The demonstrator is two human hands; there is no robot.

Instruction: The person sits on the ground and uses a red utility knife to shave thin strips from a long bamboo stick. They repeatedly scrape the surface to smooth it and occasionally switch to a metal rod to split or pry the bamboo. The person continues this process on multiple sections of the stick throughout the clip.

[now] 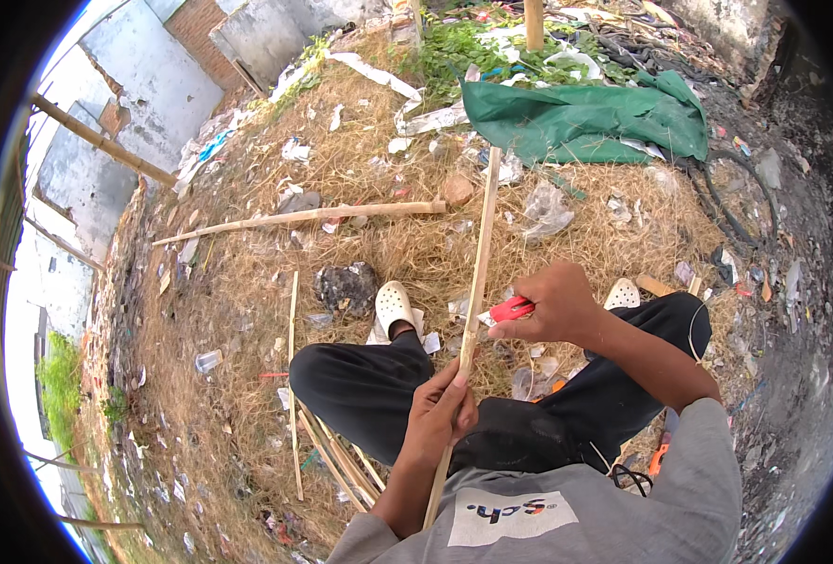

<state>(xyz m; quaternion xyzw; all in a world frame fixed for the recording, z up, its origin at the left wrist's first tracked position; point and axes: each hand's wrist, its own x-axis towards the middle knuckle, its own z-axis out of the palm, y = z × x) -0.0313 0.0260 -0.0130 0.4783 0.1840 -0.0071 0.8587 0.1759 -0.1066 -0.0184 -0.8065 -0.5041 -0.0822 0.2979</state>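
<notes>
Left: loose split bamboo strips (336, 461) on dry grass by the knee. Left hand (438, 418) fully closed around 1 long bamboo strip (478, 273), which runs up across the lap, tip toward the green tarp (585, 117). Right hand (550, 305) clenched on a red-handled knife (510, 308), touching the strip's edge.

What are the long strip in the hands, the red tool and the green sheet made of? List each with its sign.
Long strip: seemingly split bamboo or wood, pale tan, matte, thin and straight, gripped by the left hand.
Red tool: handle looks like glossy red plastic; the blade, if any, is hidden by the right hand.
Green sheet: probably plastic tarpaulin or coated fabric, crumpled into soft folds, slight sheen.
</notes>
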